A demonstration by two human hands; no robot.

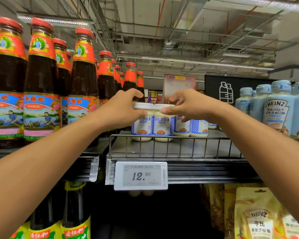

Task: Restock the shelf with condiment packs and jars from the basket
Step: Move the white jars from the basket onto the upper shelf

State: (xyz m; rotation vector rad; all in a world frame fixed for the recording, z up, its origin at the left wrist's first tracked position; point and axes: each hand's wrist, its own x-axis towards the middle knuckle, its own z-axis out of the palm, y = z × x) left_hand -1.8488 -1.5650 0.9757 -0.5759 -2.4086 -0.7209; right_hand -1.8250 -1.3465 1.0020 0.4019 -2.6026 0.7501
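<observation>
Head view: my left hand (123, 107) and right hand (188, 105) each pinch the white lid of one upright salad-dressing jar (142, 121), pair touching, dead ahead on the shelf (179, 149) behind the wire rail, both hands equally near.

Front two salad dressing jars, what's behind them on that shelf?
Behind the front two jars, to their right, more of the same jars stand further back. Directly behind is hidden by the jars, the left hand and the right hand.
</observation>
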